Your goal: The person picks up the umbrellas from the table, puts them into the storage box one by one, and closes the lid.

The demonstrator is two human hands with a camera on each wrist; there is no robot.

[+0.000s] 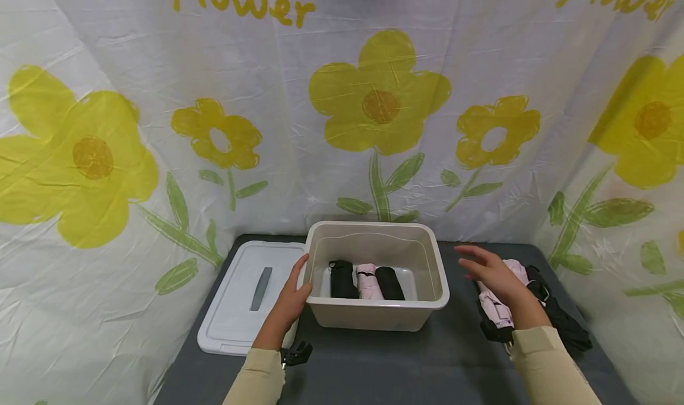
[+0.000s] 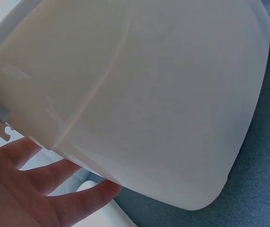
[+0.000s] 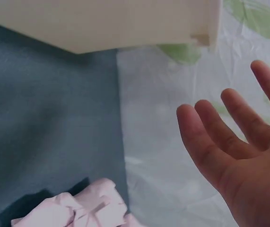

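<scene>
A beige plastic storage box point(image 1: 369, 316) stands on the dark table. Inside lie two black rolled bundles, one at the left point(image 1: 343, 280) and one at the right point(image 1: 390, 283), with a pink rolled bundle point(image 1: 369, 282) between them; they look like folded compact umbrellas. My left hand point(image 1: 288, 303) rests against the box's left side, fingers extended along the wall; their tips are partly hidden in the left wrist view. My right hand point(image 1: 494, 277) hovers with fingers spread and nothing in them, above a loose pink fabric bundle point(image 1: 496, 307) right of the box.
A white lid point(image 1: 230, 310) with a grey handle lies left of the box. Black fabric bundles point(image 1: 569, 325) sit beside the pink one at the table's right. Behind the dark table point(image 1: 385, 363) hangs a white curtain point(image 1: 288, 185) printed with yellow flowers.
</scene>
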